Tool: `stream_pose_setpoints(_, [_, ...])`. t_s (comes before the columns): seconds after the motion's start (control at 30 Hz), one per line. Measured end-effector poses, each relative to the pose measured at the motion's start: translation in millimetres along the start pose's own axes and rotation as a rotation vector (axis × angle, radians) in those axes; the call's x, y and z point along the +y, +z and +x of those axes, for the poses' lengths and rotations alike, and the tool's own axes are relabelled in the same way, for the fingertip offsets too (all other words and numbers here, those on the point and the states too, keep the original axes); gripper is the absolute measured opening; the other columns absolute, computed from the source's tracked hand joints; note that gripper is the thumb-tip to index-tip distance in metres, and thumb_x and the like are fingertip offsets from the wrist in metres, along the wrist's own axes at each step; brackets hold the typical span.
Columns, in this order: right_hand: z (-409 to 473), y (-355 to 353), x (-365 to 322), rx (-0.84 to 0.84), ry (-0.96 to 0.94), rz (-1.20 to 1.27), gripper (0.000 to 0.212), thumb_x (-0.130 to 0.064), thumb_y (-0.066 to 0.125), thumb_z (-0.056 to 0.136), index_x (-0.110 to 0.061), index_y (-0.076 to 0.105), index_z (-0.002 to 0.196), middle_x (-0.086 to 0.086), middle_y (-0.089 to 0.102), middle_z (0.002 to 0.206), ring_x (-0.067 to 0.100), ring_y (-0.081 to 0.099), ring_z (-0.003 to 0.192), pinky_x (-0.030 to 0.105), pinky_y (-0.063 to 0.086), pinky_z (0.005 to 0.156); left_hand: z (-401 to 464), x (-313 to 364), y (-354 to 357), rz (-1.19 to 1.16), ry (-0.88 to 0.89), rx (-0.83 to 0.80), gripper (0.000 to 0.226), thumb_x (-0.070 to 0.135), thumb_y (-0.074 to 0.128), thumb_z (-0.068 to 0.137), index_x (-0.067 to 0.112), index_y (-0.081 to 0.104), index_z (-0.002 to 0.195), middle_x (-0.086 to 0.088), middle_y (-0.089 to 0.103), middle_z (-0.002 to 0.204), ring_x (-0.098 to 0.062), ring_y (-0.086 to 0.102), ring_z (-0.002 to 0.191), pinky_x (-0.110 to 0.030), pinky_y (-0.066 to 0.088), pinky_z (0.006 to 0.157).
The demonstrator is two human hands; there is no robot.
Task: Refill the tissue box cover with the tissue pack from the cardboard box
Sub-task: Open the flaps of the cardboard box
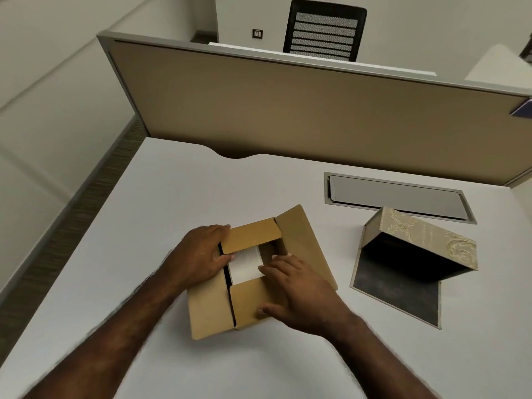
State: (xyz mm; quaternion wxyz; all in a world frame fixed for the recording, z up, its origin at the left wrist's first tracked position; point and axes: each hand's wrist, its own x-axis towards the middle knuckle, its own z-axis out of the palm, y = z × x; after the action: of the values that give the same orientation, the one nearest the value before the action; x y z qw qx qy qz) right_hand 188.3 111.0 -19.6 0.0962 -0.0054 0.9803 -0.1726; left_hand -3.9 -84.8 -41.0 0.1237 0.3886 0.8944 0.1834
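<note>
A brown cardboard box lies on the white desk with its flaps partly open. Through the gap shows the white tissue pack inside. My left hand rests on the box's left side, thumb at the edge of the far flap. Spread flat over the near flap and the opening is my right hand, its fingertips touching the pack. To the right stands the tissue box cover, beige with a gold pattern, tipped up open over its dark base panel; its inside looks dark and empty.
A grey cable hatch is set into the desk behind the cover. A tan partition closes the desk's far edge, with a black mesh chair beyond it. The desk's left edge drops to carpet floor.
</note>
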Motion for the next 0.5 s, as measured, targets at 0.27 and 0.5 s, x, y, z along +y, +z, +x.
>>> stream_pose_setpoints(0.27, [-40, 5, -5, 0.269, -0.008, 0.053, 0.042, -0.055, 0.057, 0.105, -0.032, 0.070, 0.138, -0.013, 0.075, 0.122, 0.010, 0.066, 0.112, 0.029, 0.055, 0.098, 15, -9, -8, -0.431, -0.161, 0.135, 0.034, 0.044, 0.054, 0.102, 0.024, 0.067, 0.127, 0.007, 0.073, 0.111, -0.009, 0.067, 0.101, -0.025, 0.049, 0.086])
stream_pose_setpoints(0.5, [-97, 31, -13, 0.370, -0.066, 0.192, 0.020, -0.053, 0.071, 0.103, -0.037, 0.081, 0.110, -0.023, 0.078, 0.123, -0.003, 0.070, 0.117, 0.029, 0.059, 0.100, 38, -14, 0, -0.514, -0.303, 0.238, 0.040, 0.040, 0.057, 0.102, 0.019, 0.057, 0.136, -0.005, 0.072, 0.075, -0.025, 0.070, 0.078, -0.029, 0.050, 0.069])
